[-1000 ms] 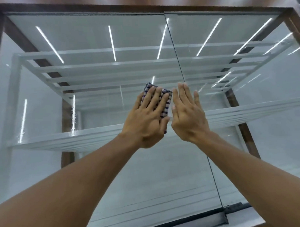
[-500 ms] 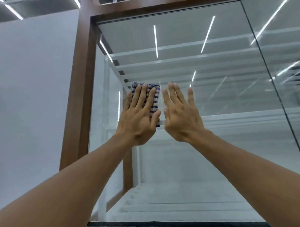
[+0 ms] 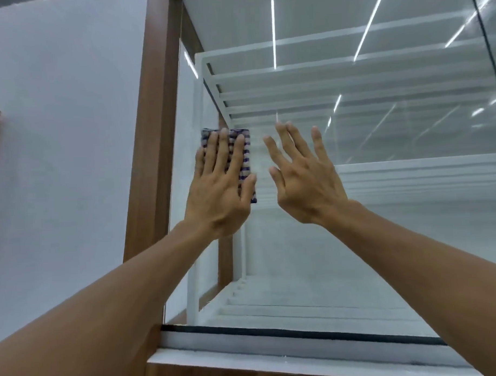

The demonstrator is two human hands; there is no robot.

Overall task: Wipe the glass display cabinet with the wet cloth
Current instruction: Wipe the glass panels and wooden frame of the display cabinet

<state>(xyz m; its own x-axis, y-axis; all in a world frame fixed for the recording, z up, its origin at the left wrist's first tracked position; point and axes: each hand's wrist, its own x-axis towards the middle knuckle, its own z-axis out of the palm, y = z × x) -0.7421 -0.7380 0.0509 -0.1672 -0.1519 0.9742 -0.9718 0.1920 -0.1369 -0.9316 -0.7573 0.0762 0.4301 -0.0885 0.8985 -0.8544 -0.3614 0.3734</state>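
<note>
Head view, centre: my flat left hand point(image 3: 219, 194) pinned the limp blue-checked folded cloth point(image 3: 246, 157) to the slick, fragile glass display cabinet point(image 3: 384, 253); right hand point(image 3: 305, 183) spread, empty.

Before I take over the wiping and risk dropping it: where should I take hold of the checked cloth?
Its right long edge, coming from the right. The folded cloth lies flat on the glass under the straight fingers of the left hand; only that edge and the top strip show, and the wooden frame crowds its left. Probably press a flat palm on rather than pinch.
</note>
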